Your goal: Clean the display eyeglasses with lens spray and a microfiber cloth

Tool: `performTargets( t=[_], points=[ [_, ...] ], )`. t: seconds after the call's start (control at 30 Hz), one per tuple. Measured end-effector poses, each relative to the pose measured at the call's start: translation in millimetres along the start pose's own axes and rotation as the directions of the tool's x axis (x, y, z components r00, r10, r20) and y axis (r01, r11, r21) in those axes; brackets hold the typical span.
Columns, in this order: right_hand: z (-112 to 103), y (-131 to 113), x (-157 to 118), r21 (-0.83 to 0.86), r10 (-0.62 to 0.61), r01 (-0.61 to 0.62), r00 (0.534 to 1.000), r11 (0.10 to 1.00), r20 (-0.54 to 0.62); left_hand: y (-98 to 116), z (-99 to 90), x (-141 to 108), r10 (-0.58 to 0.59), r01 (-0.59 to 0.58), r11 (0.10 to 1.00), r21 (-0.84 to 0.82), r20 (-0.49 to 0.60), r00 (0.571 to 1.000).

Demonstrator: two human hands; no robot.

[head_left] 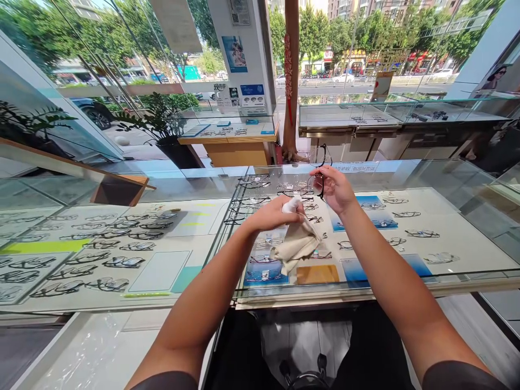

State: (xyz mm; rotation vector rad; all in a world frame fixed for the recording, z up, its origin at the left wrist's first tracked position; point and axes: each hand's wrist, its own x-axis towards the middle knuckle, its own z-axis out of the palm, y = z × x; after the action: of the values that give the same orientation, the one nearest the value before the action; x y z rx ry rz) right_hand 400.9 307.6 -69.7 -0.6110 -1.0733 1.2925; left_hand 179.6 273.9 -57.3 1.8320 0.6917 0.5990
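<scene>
My left hand [276, 213] is closed round a small white bottle [291, 204] with its nozzle pointing up. A beige cloth [298, 242] hangs from the same hand, over the glass counter. To the right and a little higher, my right hand [336, 188] grips a pair of black-framed eyeglasses [322, 179] between thumb and fingers. The eyeglasses are held up on edge, one lens low and to the left, apart from the bottle.
Beneath my hands, a glass display counter [459, 216] holds rows of eyeglasses on white and blue panels. Another glass case [154, 254] of eyeglasses adjoins on the left. A wooden-framed mirror or stand [119, 189] sits on it. Farther back are a potted plant [162, 122] and more display cases.
</scene>
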Motion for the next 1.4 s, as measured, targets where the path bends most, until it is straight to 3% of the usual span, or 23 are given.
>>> performTargets(
  t=[0.1, 0.27, 0.47, 0.53, 0.63, 0.7, 0.87, 0.97, 1.03, 1.1, 1.17, 1.4],
  points=[
    [1.4, -1.9, -2.9, 0.054, 0.028, -0.030, 0.999, 0.998, 0.040, -3.4, -9.7, -1.2, -0.027, 0.008, 0.993, -0.119, -0.162, 0.986],
    [-1.4, -7.4, -7.6, 0.115, 0.147, -0.165, 0.977, 0.979, 0.156, -1.7, -17.0, -1.8, -0.080, -0.012, 0.957, -0.289, -0.304, 0.949],
    [-0.7, -14.4, -12.1, 0.191, 0.165, -0.225, 0.943, 0.955, 0.290, 9.0, -22.6, -3.0, -0.045, -0.145, 0.939, -0.311, -0.531, 0.846],
    [7.6, -14.5, -15.8, 0.156, 0.147, -0.194, 0.952, 0.969, 0.269, 10.8, -22.7, -3.9, -0.003, -0.179, 0.957, -0.229, -0.622, 0.783],
    [26.2, -11.9, -25.0, 0.104, 0.092, -0.119, 0.966, 0.987, 0.240, 11.9, -19.0, -5.4, 0.168, -0.171, 0.983, 0.073, -0.746, 0.644],
    [38.1, -9.4, -32.0, 0.080, 0.056, -0.077, 0.970, 0.994, 0.238, 12.5, -15.2, -6.6, 0.284, -0.136, 0.958, 0.253, -0.766, 0.577],
    [54.3, -7.2, -44.9, 0.123, 0.093, -0.127, 0.964, 0.984, 0.251, 16.1, -9.9, -11.8, 0.381, -0.088, 0.916, 0.392, -0.778, 0.500],
    [59.9, -5.7, -50.8, 0.192, 0.143, -0.210, 0.939, 0.959, 0.311, 20.0, -9.8, -16.0, 0.433, -0.055, 0.889, 0.454, -0.796, 0.424],
    [63.3, -3.2, -54.3, 0.213, 0.176, -0.267, 0.914, 0.940, 0.366, 22.9, -10.4, -18.3, 0.456, -0.049, 0.878, 0.477, -0.798, 0.395],
    [65.4, -0.4, -56.5, 0.222, 0.198, -0.307, 0.891, 0.925, 0.409, 25.3, -12.2, -19.9, 0.455, -0.067, 0.881, 0.468, -0.801, 0.389],
    [65.4, 1.0, -56.5, 0.229, 0.191, -0.304, 0.891, 0.925, 0.412, 26.4, -15.9, -20.3, 0.428, -0.113, 0.900, 0.421, -0.805, 0.411],
    [57.5, -1.1, -46.4, 0.203, 0.092, -0.137, 0.972, 0.970, 0.218, 17.9, -31.9, -16.5, 0.278, -0.314, 0.944, 0.104, -0.766, 0.580]
  ],
)
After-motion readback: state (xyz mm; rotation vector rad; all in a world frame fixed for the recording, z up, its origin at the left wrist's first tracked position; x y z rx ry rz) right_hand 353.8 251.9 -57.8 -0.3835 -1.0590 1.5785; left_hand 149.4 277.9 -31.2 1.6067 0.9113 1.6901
